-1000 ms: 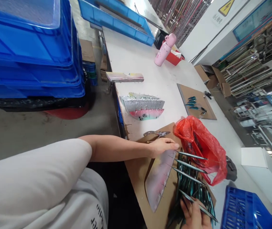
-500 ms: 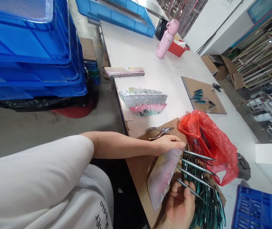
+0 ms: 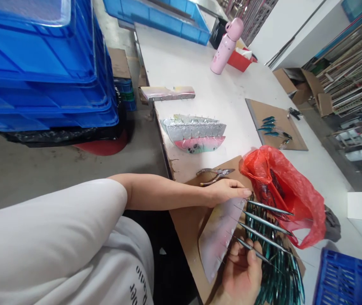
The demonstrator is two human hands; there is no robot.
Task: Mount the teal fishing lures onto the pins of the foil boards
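My left hand (image 3: 230, 191) grips the upper end of a pink and grey board (image 3: 221, 239) with thin wires along its edge. Several slim teal pieces (image 3: 268, 222) stick out from that edge to the right. Lower down, the fingers of my right hand (image 3: 243, 269) are closed on another slim teal piece (image 3: 255, 250), beside the board's edge. Beneath lies a pile of dark teal pieces (image 3: 282, 275) on brown cardboard (image 3: 184, 224). Pliers (image 3: 215, 176) rest just above my left hand.
A red plastic bag (image 3: 289, 182) sits beyond the pile, with a blue basket (image 3: 348, 279) at lower right. Farther back are wired boards (image 3: 196, 129), a cardboard sheet (image 3: 270, 114) with teal pieces and a pink bottle (image 3: 224, 53). Blue crates (image 3: 41, 63) are stacked at left.
The view has shifted slightly, so the scene sits a little farther right. Both hands keep their holds, and the teal piece in my right hand stays beside the board's edge.
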